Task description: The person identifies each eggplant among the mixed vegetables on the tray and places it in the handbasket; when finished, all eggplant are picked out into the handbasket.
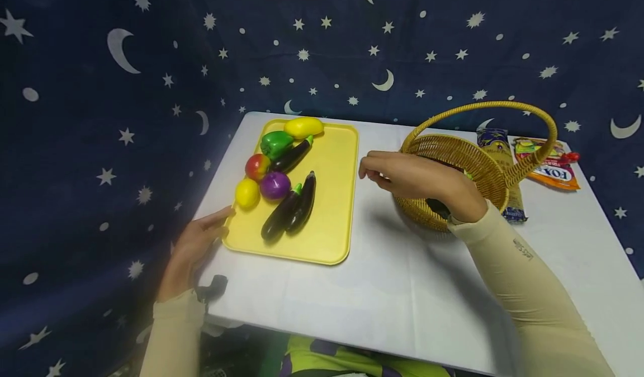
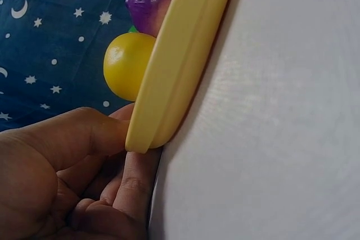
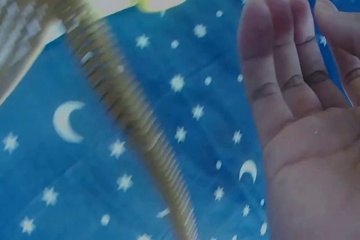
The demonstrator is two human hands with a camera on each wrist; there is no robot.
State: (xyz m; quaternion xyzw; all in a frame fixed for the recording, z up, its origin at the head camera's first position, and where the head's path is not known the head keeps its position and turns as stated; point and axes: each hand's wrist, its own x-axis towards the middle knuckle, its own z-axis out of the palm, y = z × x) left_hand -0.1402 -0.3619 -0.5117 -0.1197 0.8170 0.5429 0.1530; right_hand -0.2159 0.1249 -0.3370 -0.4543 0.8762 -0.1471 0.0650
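Yellow tray (image 1: 329, 198) is rectangular with rounded corners.

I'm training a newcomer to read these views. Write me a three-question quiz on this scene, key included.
1. Count: how many eggplants lie on the yellow tray?

2. Yes or no: is the right hand holding anything?

3. Multiple choice: what does the left hand hold?
A) the basket handle
B) the edge of the yellow tray
C) a snack bag

Key:
1. Three.
2. No; the right wrist view shows it empty.
3. B.
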